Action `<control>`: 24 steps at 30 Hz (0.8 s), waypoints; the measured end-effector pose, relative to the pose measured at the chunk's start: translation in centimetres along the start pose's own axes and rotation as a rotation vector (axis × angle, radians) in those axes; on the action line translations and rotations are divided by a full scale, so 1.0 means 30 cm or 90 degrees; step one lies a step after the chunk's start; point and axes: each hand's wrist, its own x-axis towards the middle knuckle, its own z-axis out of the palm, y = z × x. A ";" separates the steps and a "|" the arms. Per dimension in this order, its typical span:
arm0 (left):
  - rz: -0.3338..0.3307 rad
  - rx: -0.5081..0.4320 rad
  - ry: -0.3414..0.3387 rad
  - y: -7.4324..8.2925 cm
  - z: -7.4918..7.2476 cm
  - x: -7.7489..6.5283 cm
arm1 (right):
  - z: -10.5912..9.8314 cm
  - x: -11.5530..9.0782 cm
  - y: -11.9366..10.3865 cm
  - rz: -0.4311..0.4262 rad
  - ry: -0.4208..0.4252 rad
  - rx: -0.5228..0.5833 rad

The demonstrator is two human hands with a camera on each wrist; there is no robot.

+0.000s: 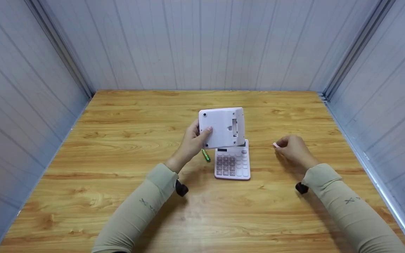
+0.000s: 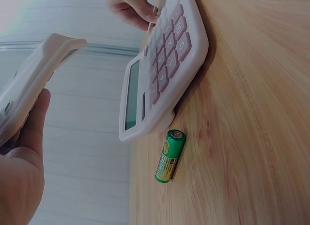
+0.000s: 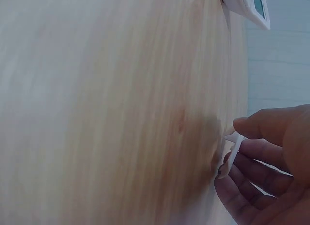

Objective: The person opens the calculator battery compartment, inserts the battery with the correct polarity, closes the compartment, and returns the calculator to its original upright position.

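My left hand (image 1: 190, 140) grips a pale pink calculator (image 1: 218, 123) by its left edge, back side up, thumb across the casing. Its battery slot (image 1: 234, 127) is uncovered. Below it a second calculator (image 1: 232, 165) lies face up on the table, its top partly hidden in the head view. Beside that one rests a green battery (image 2: 170, 156). Off to the right, my right hand (image 1: 294, 149) pinches a small pale battery cover (image 3: 232, 155) between thumb and fingers, close over the tabletop.
The wood-grain table (image 1: 135, 123) is bounded by pale panel walls (image 1: 202, 42) at the back and on both sides. A black wrist camera (image 1: 181, 188) sits under the left cuff, another black camera (image 1: 301, 188) under the right.
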 end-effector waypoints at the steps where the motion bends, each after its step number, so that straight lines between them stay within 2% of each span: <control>1: 0.000 0.000 0.001 0.000 0.000 -0.001 | 0.000 0.001 0.002 0.001 -0.002 -0.003; 13: 0.002 0.009 0.012 0.008 -0.003 0.004 | -0.006 0.005 0.005 0.012 -0.017 -0.005; 18: 0.005 0.010 0.007 0.004 -0.016 0.002 | -0.007 0.007 -0.002 0.001 -0.013 -0.008; 24: -0.003 0.010 0.025 0.005 -0.036 -0.003 | -0.015 0.003 -0.015 -0.003 -0.007 0.011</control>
